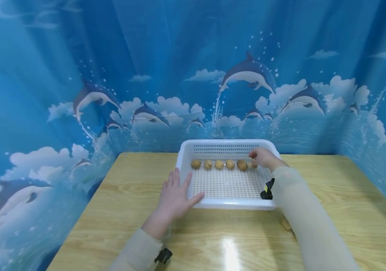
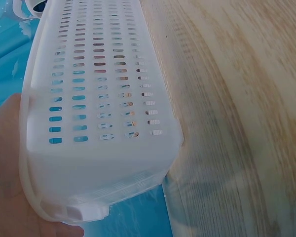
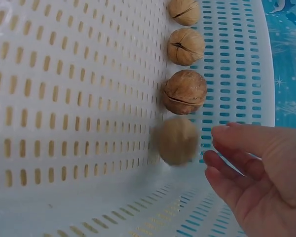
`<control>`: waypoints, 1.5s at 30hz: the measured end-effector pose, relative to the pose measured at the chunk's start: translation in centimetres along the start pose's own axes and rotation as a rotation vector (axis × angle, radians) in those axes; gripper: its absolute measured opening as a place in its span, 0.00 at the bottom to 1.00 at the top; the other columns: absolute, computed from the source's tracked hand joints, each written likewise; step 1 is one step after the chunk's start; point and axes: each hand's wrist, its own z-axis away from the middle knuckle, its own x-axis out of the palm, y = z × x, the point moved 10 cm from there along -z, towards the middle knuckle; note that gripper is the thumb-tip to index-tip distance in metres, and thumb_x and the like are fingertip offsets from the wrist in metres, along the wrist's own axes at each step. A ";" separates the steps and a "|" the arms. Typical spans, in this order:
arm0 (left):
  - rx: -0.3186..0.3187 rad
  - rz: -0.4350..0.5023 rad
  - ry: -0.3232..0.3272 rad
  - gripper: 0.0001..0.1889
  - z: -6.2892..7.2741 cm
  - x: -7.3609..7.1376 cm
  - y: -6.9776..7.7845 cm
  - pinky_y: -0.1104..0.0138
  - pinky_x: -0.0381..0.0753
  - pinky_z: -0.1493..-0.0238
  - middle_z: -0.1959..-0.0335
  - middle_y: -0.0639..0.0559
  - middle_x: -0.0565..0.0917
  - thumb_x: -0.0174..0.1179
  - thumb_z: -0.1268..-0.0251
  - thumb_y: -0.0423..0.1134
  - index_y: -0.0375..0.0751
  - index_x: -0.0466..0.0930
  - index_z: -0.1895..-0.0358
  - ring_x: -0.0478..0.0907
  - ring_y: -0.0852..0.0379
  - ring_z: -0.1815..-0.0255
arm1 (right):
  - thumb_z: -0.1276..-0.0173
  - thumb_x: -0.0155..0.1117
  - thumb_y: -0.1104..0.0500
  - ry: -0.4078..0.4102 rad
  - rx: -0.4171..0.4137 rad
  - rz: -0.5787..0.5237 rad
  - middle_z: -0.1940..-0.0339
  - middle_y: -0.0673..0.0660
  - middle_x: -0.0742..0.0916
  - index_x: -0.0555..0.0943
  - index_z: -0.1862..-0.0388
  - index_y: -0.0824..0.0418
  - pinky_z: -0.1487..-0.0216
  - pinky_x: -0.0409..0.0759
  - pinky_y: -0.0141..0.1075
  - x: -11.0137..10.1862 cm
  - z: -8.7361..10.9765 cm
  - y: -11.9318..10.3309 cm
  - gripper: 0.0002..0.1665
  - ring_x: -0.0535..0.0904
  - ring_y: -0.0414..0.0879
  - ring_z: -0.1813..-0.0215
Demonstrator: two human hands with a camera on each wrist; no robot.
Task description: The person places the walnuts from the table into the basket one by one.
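Note:
A white perforated plastic basket (image 1: pixel 233 203) holds several walnuts in a row along its far wall. My left hand (image 1: pixel 176 197) rests on the basket's near left corner, fingers spread and straight; the left wrist view shows it against the rim (image 2: pixel 24 148). Inside the far right of the basket is my right hand (image 1: pixel 264 158). Its thumb and fingers are loosely bent and apart, with nothing between them. Just beyond the fingertips, a blurred walnut (image 3: pixel 177 140) lies at the row's right end, beside a darker walnut (image 3: pixel 185 92).
The basket stands on a wood-grain table (image 1: pixel 128 188). Partly hidden by my right sleeve, a walnut-coloured thing (image 1: pixel 286 223) lies on the table by the basket's near right corner. A blue dolphin-print curtain (image 1: pixel 179 75) hangs behind and at both sides.

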 end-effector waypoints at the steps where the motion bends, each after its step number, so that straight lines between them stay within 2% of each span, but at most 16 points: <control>1: 0.001 0.001 -0.002 0.46 0.0 0.0 0.0 0.43 0.43 0.32 0.26 0.36 0.38 0.41 0.44 0.75 0.51 0.51 0.26 0.34 0.37 0.27 | 0.38 0.58 0.70 0.002 0.012 0.001 0.48 0.71 0.78 0.74 0.46 0.75 0.46 0.72 0.53 0.0 0.0 0.2 0.21 0.72 0.63 0.44; 4: 0.005 0.001 -0.005 0.46 0.0 0.2 0.2 0.43 0.43 0.32 0.26 0.36 0.38 0.41 0.44 0.75 0.52 0.51 0.26 0.34 0.37 0.27 | 0.37 0.56 0.70 0.018 0.037 -0.032 0.45 0.72 0.77 0.72 0.43 0.75 0.43 0.70 0.54 -0.4 0.2 0.7 0.22 0.70 0.64 0.42; 11: 0.000 0.007 -0.004 0.45 -0.1 0.4 0.0 0.44 0.43 0.32 0.26 0.36 0.37 0.44 0.43 0.73 0.52 0.50 0.26 0.34 0.37 0.27 | 0.30 0.55 0.60 0.032 -0.019 -0.179 0.40 0.71 0.73 0.67 0.37 0.70 0.41 0.67 0.56 -3.7 2.4 -0.3 0.26 0.67 0.64 0.38; 16: -0.005 -0.002 -0.014 0.46 -0.2 0.3 -0.1 0.44 0.43 0.32 0.26 0.36 0.36 0.41 0.44 0.75 0.52 0.49 0.26 0.33 0.37 0.27 | 0.30 0.55 0.48 0.021 -0.028 -0.219 0.37 0.69 0.71 0.64 0.33 0.67 0.41 0.67 0.57 -5.8 5.0 0.1 0.33 0.65 0.64 0.36; 21: 0.001 0.004 -0.010 0.46 -0.4 0.3 -0.1 0.43 0.44 0.32 0.26 0.36 0.37 0.43 0.43 0.74 0.51 0.49 0.26 0.34 0.36 0.27 | 0.33 0.55 0.40 0.017 -0.044 -0.290 0.36 0.69 0.70 0.61 0.32 0.66 0.41 0.65 0.60 -6.8 8.3 1.1 0.41 0.63 0.65 0.35; 27: 0.003 -0.009 -0.001 0.46 -0.3 0.1 -0.2 0.43 0.46 0.33 0.26 0.34 0.38 0.44 0.43 0.73 0.50 0.50 0.26 0.35 0.36 0.28 | 0.30 0.53 0.44 0.003 -0.110 -0.355 0.36 0.70 0.70 0.60 0.32 0.68 0.42 0.66 0.60 -6.8 11.9 1.7 0.38 0.65 0.66 0.37; 33: 0.016 -0.008 0.010 0.46 -0.2 0.0 -0.1 0.42 0.47 0.33 0.27 0.33 0.39 0.43 0.43 0.73 0.48 0.52 0.27 0.37 0.35 0.28 | 0.27 0.50 0.49 0.032 -0.171 -0.338 0.38 0.71 0.72 0.61 0.33 0.69 0.45 0.68 0.61 -6.2 14.7 2.6 0.33 0.68 0.66 0.40; 35: 0.010 -0.002 0.002 0.46 -0.2 0.1 -0.1 0.42 0.46 0.33 0.27 0.34 0.39 0.43 0.43 0.74 0.49 0.51 0.26 0.36 0.35 0.28 | 0.27 0.50 0.51 0.050 -0.184 -0.325 0.39 0.70 0.73 0.62 0.33 0.70 0.46 0.72 0.56 -5.7 15.6 3.2 0.31 0.72 0.59 0.41; 37: 0.004 -0.001 -0.009 0.47 -0.2 0.2 -0.1 0.43 0.46 0.33 0.26 0.35 0.38 0.41 0.44 0.75 0.50 0.50 0.26 0.35 0.36 0.28 | 0.27 0.50 0.53 0.060 -0.193 -0.326 0.40 0.70 0.74 0.63 0.34 0.71 0.48 0.75 0.49 -5.2 16.4 3.9 0.30 0.76 0.48 0.44; 40: 0.003 -0.004 -0.017 0.47 -0.1 0.3 -0.1 0.43 0.45 0.33 0.26 0.35 0.38 0.40 0.45 0.76 0.51 0.49 0.26 0.35 0.36 0.28 | 0.27 0.51 0.54 0.039 -0.181 -0.329 0.41 0.70 0.75 0.64 0.35 0.72 0.51 0.77 0.43 -4.3 17.6 5.2 0.29 0.76 0.31 0.50; 42: 0.000 -0.011 -0.019 0.47 -0.1 0.3 -0.1 0.44 0.44 0.32 0.26 0.35 0.37 0.39 0.45 0.76 0.51 0.49 0.26 0.34 0.36 0.28 | 0.27 0.51 0.54 -0.001 -0.180 -0.348 0.41 0.71 0.74 0.63 0.35 0.73 0.52 0.78 0.42 -3.5 18.2 5.9 0.30 0.74 0.27 0.51; 45: 0.001 -0.007 -0.016 0.46 -0.1 0.2 0.0 0.43 0.44 0.32 0.26 0.35 0.37 0.41 0.44 0.75 0.51 0.49 0.26 0.34 0.36 0.28 | 0.26 0.50 0.56 -0.079 -0.179 -0.386 0.40 0.73 0.72 0.62 0.34 0.74 0.52 0.78 0.39 -1.9 18.8 7.1 0.29 0.75 0.28 0.50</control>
